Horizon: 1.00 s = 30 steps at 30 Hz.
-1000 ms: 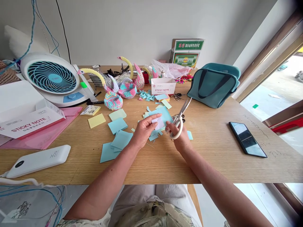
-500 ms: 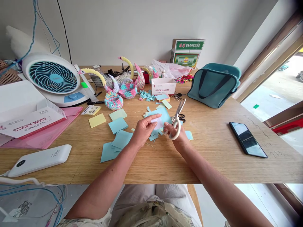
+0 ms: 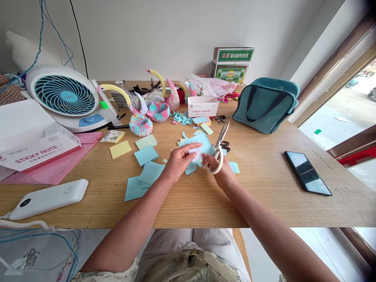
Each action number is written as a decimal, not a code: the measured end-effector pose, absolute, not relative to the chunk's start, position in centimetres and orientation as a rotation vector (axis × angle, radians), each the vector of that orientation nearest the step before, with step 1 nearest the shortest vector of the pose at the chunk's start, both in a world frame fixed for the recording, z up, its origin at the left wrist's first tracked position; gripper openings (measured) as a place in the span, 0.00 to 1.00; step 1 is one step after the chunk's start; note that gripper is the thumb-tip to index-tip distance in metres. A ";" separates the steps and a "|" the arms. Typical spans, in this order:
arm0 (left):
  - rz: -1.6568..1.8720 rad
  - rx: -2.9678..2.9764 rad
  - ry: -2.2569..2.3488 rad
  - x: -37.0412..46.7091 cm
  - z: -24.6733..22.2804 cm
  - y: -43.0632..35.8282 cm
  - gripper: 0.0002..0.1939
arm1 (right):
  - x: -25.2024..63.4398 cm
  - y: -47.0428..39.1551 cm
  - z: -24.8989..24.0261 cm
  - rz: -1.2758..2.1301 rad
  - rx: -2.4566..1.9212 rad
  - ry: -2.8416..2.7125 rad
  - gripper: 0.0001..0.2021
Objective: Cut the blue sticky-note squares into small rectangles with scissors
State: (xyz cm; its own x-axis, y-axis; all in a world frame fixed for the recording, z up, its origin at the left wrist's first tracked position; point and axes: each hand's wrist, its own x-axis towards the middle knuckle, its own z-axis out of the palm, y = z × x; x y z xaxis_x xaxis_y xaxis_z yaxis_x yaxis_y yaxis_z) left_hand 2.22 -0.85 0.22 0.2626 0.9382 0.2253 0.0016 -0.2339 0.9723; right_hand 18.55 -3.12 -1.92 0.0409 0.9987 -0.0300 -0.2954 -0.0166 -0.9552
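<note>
My left hand (image 3: 177, 161) pinches a small pale lilac slip of paper (image 3: 196, 153) between thumb and fingers. White-handled scissors (image 3: 217, 159) hang in my right hand (image 3: 222, 171), blades pointing up and away from me, slightly apart. The right thumb and fingertip meet the slip's right edge. Behind the slip, a light blue sheet (image 3: 207, 143) shows; what supports it is hidden. Blue paper scraps (image 3: 190, 170) lie beneath the hands. Left of them rest blue sticky notes (image 3: 151, 173), a green one (image 3: 146, 142) and a yellow one (image 3: 120, 149).
Folded-paper swans (image 3: 141, 124) and a sticky note box (image 3: 202, 107) stand farther back. Dark-handled scissors (image 3: 225, 145) lie beyond my right hand. A fan (image 3: 66, 96) and power bank (image 3: 49, 199) are left; a teal bag (image 3: 266, 105) and phone (image 3: 308, 173) are right.
My right thumb has shifted slightly left onto the edge of the lilac slip. The slip has turned a little. Both hands otherwise stay in place.
</note>
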 end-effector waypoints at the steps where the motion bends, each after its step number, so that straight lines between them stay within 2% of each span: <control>1: 1.154 1.520 0.913 2.2 0.2 -0.8 0.18 | 18.5 -3.1 -2.0 1.324 -1.014 -0.940 0.16; 11: 1.156 1.477 0.900 2.1 -0.2 -0.6 0.18 | 18.6 -3.1 -2.1 1.230 -1.028 -0.900 0.14; 30: 1.159 1.427 0.914 2.3 -0.4 -0.7 0.17 | 18.3 -3.1 -1.7 1.216 -1.038 -0.870 0.18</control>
